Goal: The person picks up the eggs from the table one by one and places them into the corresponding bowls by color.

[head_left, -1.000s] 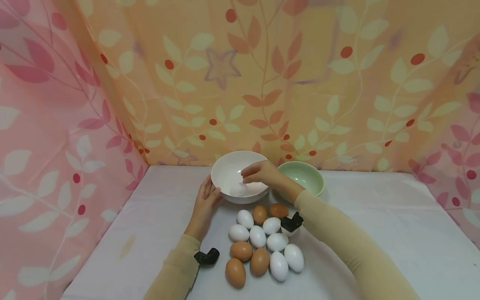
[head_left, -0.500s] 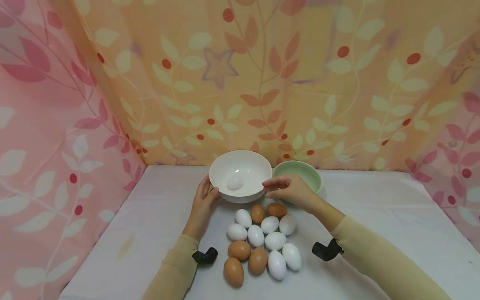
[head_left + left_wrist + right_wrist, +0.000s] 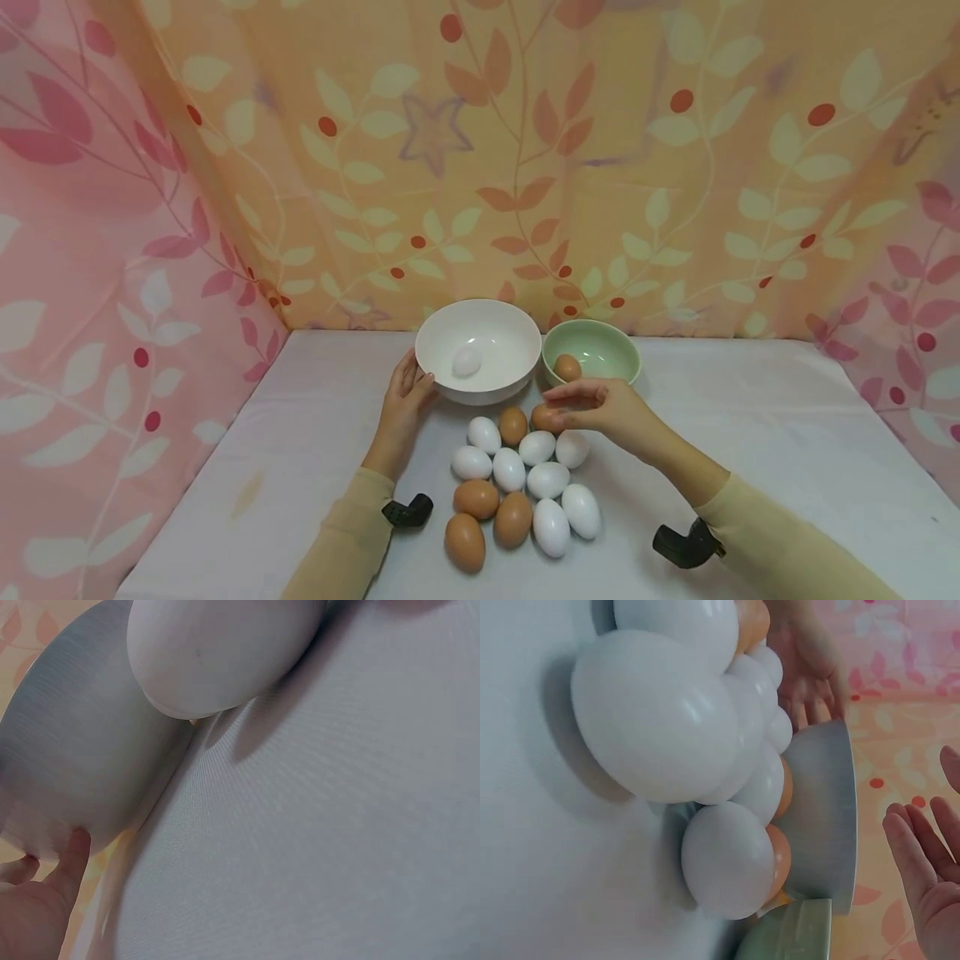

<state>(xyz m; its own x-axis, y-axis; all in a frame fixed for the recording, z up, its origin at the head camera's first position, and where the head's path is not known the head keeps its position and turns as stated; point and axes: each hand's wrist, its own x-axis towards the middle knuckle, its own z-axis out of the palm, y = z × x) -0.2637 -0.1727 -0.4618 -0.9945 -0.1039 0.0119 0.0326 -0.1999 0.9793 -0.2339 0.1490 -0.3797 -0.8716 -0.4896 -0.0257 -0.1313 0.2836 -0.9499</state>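
My left hand touches the left side of the white bowl; its fingertips rest against the outer wall. One white egg lies inside this bowl. My right hand hovers over a brown egg at the back of the egg group and partly covers it. In the right wrist view the right hand's fingers are extended, apart from the eggs. A light green bowl, just beyond the right hand, contains a brown egg.
Several white eggs and brown eggs lie close together on the white cloth in front of the bowls. A patterned orange curtain rises behind both bowls, with a pink one on the left.
From above the white bowl, my right hand has moved right and nearer, to the back brown egg. The egg in each bowl has come into sight. The left hand stays at the bowl.
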